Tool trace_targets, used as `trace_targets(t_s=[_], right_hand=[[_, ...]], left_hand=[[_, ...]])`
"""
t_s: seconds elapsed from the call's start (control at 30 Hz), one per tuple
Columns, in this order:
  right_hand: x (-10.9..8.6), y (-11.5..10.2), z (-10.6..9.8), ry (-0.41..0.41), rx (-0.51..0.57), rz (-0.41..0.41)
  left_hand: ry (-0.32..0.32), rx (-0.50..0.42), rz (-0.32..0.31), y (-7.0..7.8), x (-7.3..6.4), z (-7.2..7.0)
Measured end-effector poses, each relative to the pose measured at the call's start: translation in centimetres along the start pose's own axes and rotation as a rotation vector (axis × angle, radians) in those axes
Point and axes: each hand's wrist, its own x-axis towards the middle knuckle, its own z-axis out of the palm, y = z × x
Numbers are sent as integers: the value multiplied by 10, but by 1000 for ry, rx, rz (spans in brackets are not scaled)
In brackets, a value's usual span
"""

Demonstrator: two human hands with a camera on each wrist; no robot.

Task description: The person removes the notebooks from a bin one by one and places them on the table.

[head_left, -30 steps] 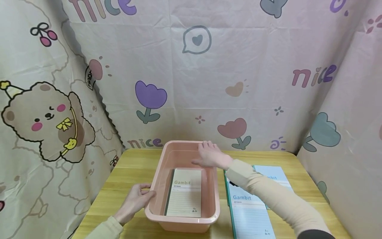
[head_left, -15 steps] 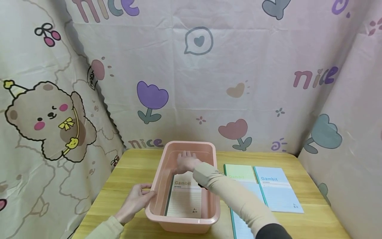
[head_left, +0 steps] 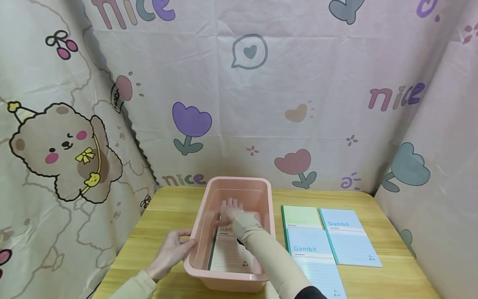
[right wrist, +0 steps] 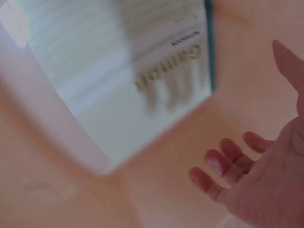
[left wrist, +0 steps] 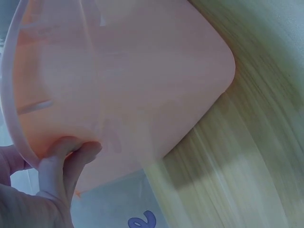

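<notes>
A pink plastic basin (head_left: 239, 274) stands on the table. My left hand (head_left: 172, 252) pinches its left rim, with the thumb on one side of the wall and the fingers (left wrist: 71, 166) on the other in the left wrist view. Inside the basin lies a cream "Gambit" notebook (head_left: 229, 255) with a dark green spine. My right hand (head_left: 228, 211) reaches in over the notebook's far end. In the right wrist view that hand (right wrist: 266, 175) holds nothing; its fingers are loosely bent and apart from the notebook cover. The right sleeve hides part of the notebook.
To the right of the basin lie a green notebook (head_left: 300, 215), a blue notebook (head_left: 315, 265) overlapping it, and another blue notebook (head_left: 351, 238) beside them. A patterned curtain (head_left: 239, 104) hangs behind the wooden table (head_left: 168, 207).
My right hand has moved left from the basin's far right rim and down into the basin. The notebooks on the right are less covered by the sleeve. The left hand keeps its grip.
</notes>
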Motion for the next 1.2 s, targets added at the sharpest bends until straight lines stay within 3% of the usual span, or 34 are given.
trace_targets(t_s=[0.23, 0.5, 0.7, 1.0, 1.2], right_hand=[[-4, 4, 18, 11, 57, 19], [-3, 8, 29, -48, -10, 80], [-1, 11, 42, -14, -53, 64], [11, 9, 58, 0, -240, 42], [12, 10, 64, 19, -253, 71]], left_hand=[[26, 10, -13, 1, 0, 1], [49, 9, -26, 2, 1, 1], [52, 3, -24, 2, 0, 1], [52, -1, -13, 0, 3, 3], [55, 6, -16, 0, 3, 3]])
